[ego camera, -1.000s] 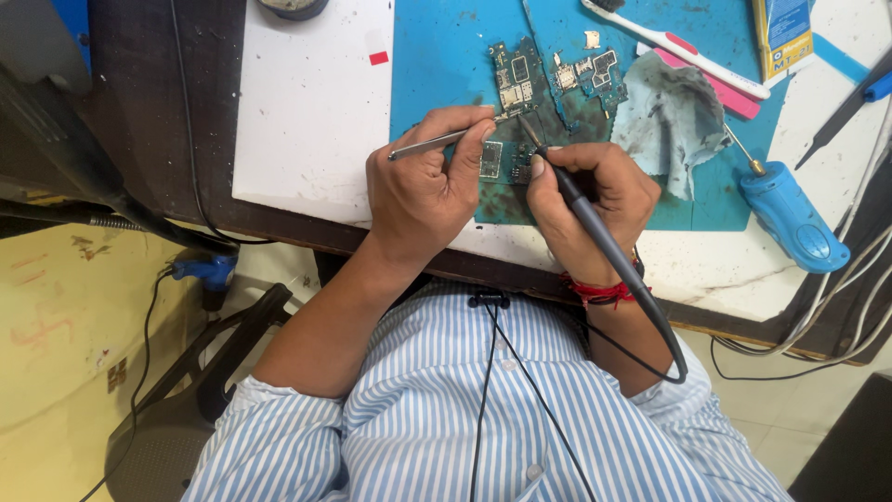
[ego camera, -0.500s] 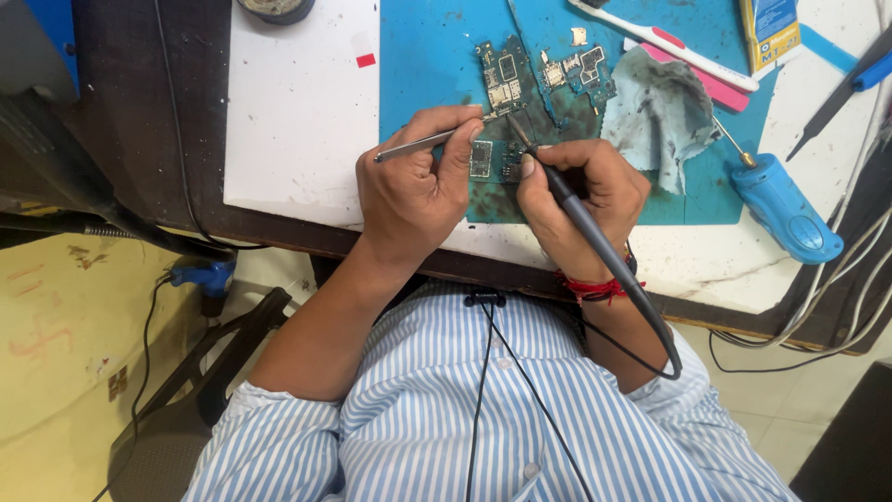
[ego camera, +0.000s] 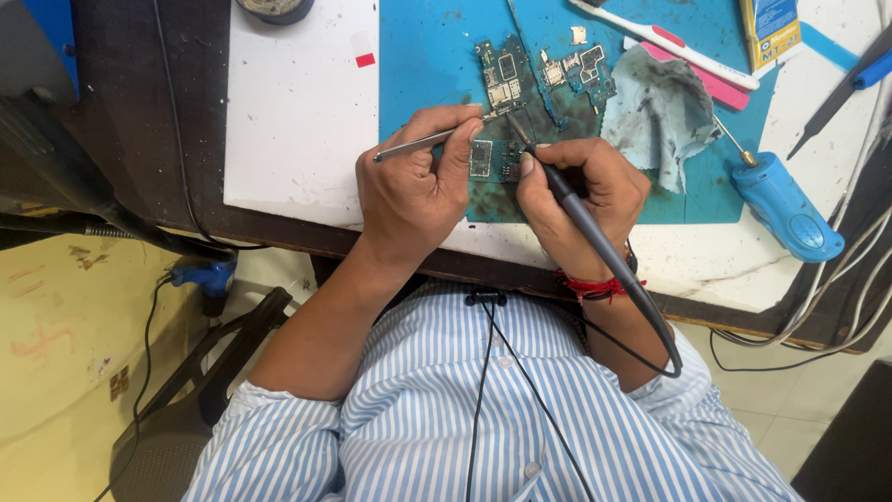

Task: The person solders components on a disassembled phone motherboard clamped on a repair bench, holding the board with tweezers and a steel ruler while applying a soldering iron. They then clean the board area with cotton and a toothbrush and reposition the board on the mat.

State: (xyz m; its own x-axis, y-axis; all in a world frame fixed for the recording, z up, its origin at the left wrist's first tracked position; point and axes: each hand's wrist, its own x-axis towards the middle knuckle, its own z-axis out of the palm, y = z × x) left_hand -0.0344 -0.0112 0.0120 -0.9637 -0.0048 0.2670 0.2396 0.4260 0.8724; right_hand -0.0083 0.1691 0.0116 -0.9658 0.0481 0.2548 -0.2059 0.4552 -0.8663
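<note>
Two hands work a small circuit board on the desk.
The left hand [ego camera: 409, 191] pinches metal tweezers [ego camera: 429, 141]; the right hand [ego camera: 583, 195] grips a soldering iron [ego camera: 595, 237]. Both tips meet at the circuit board [ego camera: 492, 160] just beyond the fingertips.

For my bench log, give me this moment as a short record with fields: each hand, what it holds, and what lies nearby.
left hand: grips thin metal tweezers
right hand: holds dark corded soldering iron, pen-style
work piece: small green circuit board under both tips
surface: stained teal mat
nearby: crumpled grey cloth, blue-handled screwdriver, white toothbrush
</note>
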